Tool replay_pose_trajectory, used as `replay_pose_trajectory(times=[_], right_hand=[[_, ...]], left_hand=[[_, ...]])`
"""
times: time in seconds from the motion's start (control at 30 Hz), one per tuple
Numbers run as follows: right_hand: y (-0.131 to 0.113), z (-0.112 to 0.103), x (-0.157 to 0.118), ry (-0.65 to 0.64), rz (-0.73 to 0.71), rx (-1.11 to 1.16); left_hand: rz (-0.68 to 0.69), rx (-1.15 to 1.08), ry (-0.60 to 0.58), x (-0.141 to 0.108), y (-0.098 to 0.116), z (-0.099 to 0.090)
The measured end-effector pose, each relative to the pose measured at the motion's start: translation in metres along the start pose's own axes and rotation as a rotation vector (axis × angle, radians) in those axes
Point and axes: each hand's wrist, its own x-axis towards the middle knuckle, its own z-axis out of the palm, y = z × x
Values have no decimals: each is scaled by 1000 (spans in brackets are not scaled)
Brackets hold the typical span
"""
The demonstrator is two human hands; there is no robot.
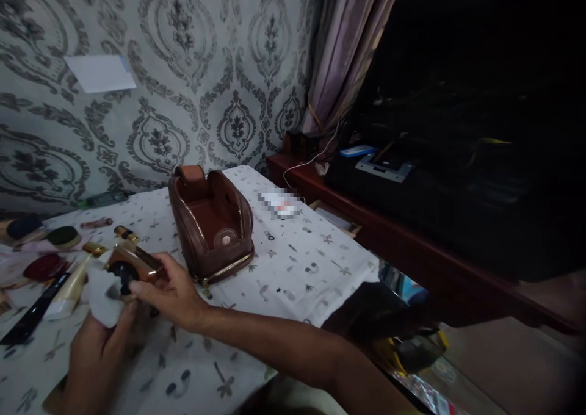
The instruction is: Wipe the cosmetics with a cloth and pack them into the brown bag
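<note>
My right hand [176,296] is closed around a clear, squarish glass bottle [144,262] with amber contents and a round black cap, which looks like perfume. Closed on a white cloth or tissue [101,296], my left hand [94,351] presses it close against the cap. Just beyond my right hand stands a brown leather toiletry bag [210,220], its top unzipped and its inside showing. Left of my hands lie a cream tube with a white cap [68,290] and a long black item [34,311].
Several cosmetics cover the table's left side, including a dark red round container [46,268] and a dark green lid [64,237]. A blurred white item [280,203] lies right of the bag. A dark red cabinet [329,189] with a large black screen [458,128] borders the right.
</note>
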Motion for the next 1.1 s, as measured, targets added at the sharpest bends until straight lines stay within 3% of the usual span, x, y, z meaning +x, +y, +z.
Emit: replay_pose_trajectory(times=[0.17, 0.3, 0.47, 0.5, 0.63, 0.73, 0.9, 1.1], right_hand=[[-3, -1, -3, -12, -71, -53], [-7, 0, -4, -15, -105, -42], [-3, 1, 1, 62, -83, 94], [-1, 1, 2, 73, -59, 147], [4, 1, 5, 99, 30, 265], [5, -1, 7, 124, 37, 288], [5, 0, 10, 150, 31, 277], [1, 3, 10, 69, 132, 297]], left_hand=[[-55, -11, 27, -1, -4, -4], [-71, -102, -21, -2, -13, -3], [-437, -162, 41, -3, -9, -2], [-446, -183, 29, -2, -6, -2], [-223, -291, -91, -1, 4, 1], [-152, -287, -117, -1, 9, 4], [-254, -505, -208, -3, 12, 8], [-386, -824, -224, -6, 15, 12]])
